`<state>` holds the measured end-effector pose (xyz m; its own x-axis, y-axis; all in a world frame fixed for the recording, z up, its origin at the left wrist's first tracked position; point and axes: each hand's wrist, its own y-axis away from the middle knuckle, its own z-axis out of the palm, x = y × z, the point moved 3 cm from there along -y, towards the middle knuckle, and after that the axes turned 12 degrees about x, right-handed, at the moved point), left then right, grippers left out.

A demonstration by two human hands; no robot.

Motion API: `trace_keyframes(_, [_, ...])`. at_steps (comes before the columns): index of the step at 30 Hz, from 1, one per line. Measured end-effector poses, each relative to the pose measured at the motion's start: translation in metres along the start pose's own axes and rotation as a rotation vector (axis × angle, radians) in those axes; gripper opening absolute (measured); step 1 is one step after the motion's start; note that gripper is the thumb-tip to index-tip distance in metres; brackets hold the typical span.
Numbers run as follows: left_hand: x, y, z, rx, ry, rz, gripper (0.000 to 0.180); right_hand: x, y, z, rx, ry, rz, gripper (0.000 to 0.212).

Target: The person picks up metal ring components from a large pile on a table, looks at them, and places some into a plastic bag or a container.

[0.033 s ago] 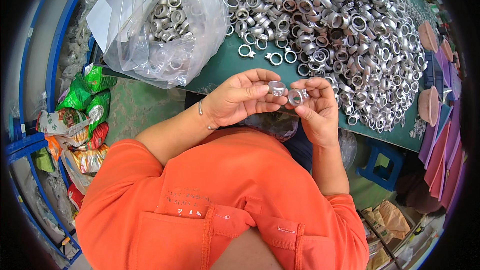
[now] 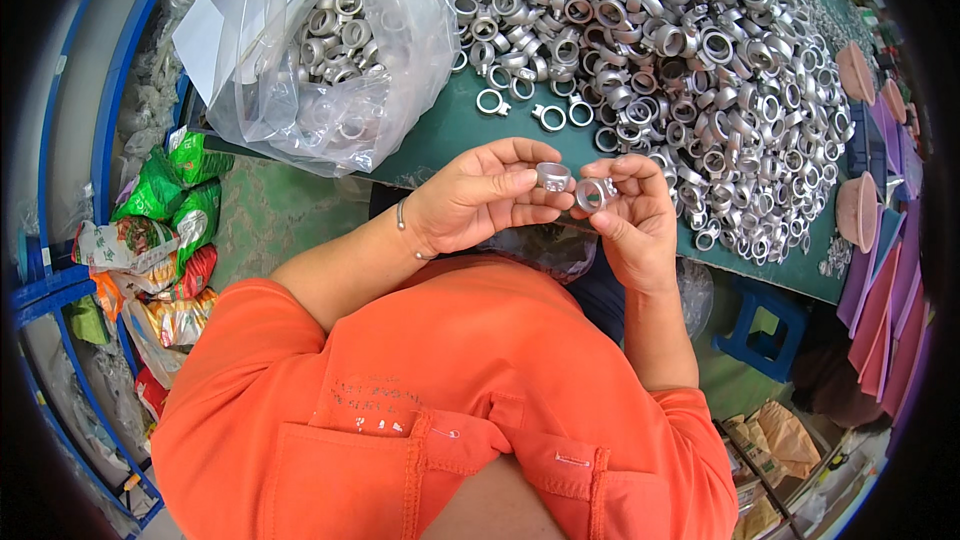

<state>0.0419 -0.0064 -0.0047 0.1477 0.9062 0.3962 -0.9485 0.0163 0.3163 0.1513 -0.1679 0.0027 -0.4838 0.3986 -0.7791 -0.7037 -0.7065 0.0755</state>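
Just past the near edge of the green table [image 2: 470, 125], my two hands meet in front of my body. My left hand [image 2: 492, 190] is closed on a silver metal ring [image 2: 553, 177], pinched between thumb and fingers. A second metal ring [image 2: 592, 194] sits in the grip of my right hand [image 2: 635, 210], its round opening showing. The two rings are close together, side by side. A large heap of similar metal rings [image 2: 680, 70] covers the table beyond, with a few loose rings [image 2: 549, 118] at its near edge.
A clear plastic bag [image 2: 400, 105] holding more rings stands at the table's left, by a white sheet [image 2: 235, 25]. Bright packages [image 2: 165, 220] lie beside a blue rack [image 2: 110, 120] at left. A blue stool [image 2: 765, 330] and pink bins [image 2: 857, 210] are at right.
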Motion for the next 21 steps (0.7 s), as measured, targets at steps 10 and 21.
trace_keyframes(10, [-0.002,-0.002,-0.006,-0.034,0.015,0.009,0.029,0.001,-0.002,0.000,0.008,-0.044,0.055,0.041])
trace_keyframes(21, [0.012,-0.004,-0.002,0.303,-0.775,0.277,0.009,0.000,-0.002,0.005,0.087,0.049,0.051,0.043])
